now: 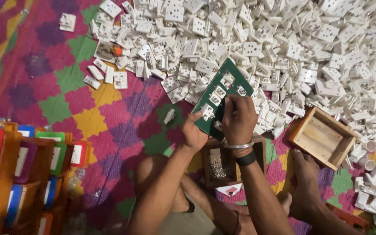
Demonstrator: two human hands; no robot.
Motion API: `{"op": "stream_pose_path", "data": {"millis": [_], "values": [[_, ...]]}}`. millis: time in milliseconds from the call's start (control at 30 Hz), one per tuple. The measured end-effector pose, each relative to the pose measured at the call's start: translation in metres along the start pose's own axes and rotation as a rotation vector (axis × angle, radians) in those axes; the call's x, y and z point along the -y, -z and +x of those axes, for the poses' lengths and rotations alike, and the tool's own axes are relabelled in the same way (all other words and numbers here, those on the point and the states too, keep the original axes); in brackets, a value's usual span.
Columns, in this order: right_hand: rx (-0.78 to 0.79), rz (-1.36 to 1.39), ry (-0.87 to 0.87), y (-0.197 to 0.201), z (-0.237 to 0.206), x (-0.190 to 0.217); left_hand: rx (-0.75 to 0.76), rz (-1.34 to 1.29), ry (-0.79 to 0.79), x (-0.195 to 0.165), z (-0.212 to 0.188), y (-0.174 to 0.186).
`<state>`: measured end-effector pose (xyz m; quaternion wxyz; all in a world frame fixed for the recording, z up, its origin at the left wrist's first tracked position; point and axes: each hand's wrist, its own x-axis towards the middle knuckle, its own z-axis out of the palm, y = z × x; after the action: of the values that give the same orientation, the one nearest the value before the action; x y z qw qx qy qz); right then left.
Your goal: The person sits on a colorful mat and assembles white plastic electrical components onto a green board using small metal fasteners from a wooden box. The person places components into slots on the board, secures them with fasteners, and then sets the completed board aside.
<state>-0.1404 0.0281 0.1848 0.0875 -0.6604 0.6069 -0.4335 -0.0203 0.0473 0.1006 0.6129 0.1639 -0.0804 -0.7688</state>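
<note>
My left hand grips the lower left edge of a green rectangular panel with square cut-outs, held tilted above my lap. Several white socket pieces sit in its cut-outs. My right hand, with a metal bangle and a black band at the wrist, is closed over the panel's lower part, fingers pressing on a white piece there. What the fingertips hold is hidden. Under my hands stands a small wooden box with tiny metal parts inside.
A huge heap of white socket pieces covers the colourful patterned mat ahead and right. An open wooden tray lies at right. Stacked coloured panels in wooden frames stand at left. My feet and knees fill the bottom centre.
</note>
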Motion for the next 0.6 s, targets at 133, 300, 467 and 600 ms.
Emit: {"op": "stream_pose_path", "data": {"millis": [133,300,467,600], "values": [[0.020,-0.064,0.065,0.008,0.006,0.015,0.001,-0.011,0.012,-0.003,-0.002,-0.002],[0.098,-0.155,0.130,0.011,0.010,0.017,0.034,-0.062,0.051,-0.008,-0.007,-0.008],[0.123,0.255,-0.130,0.011,-0.003,0.008,-0.048,-0.110,0.042,-0.015,-0.009,-0.009],[0.174,0.315,-0.138,0.008,-0.013,0.001,-0.055,-0.079,0.016,-0.016,-0.009,-0.008]]}}
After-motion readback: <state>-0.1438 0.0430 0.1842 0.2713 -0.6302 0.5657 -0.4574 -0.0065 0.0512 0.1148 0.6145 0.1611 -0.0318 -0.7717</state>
